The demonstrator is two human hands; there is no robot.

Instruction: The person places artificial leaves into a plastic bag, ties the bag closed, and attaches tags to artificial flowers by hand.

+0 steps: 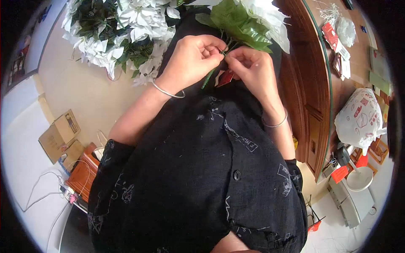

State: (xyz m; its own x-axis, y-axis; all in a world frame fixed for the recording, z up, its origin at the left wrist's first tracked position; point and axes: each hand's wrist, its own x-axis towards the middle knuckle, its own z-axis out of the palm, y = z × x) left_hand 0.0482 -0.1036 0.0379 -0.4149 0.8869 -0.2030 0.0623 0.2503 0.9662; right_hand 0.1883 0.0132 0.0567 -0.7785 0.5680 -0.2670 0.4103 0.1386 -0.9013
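My left hand [192,59] pinches at the green stems of an artificial white flower [270,21] with broad green leaves [236,23]. Close beside it, my right hand [252,69] is also closed, thumb and finger on the same stems just below the leaves. A green stem end [207,79] points down from between the hands. Below the fingers a small dark red tag or card [225,78] shows, partly hidden. The fingertips nearly touch, and exactly what each one grips is hard to see.
A large bunch of white artificial flowers [143,25] stands at upper left. Along the right runs a brown wooden table [310,84] with a glass edge, a white plastic bag [360,118] and red cards [330,36]. Cardboard boxes [59,135] and cables [42,196] lie at left.
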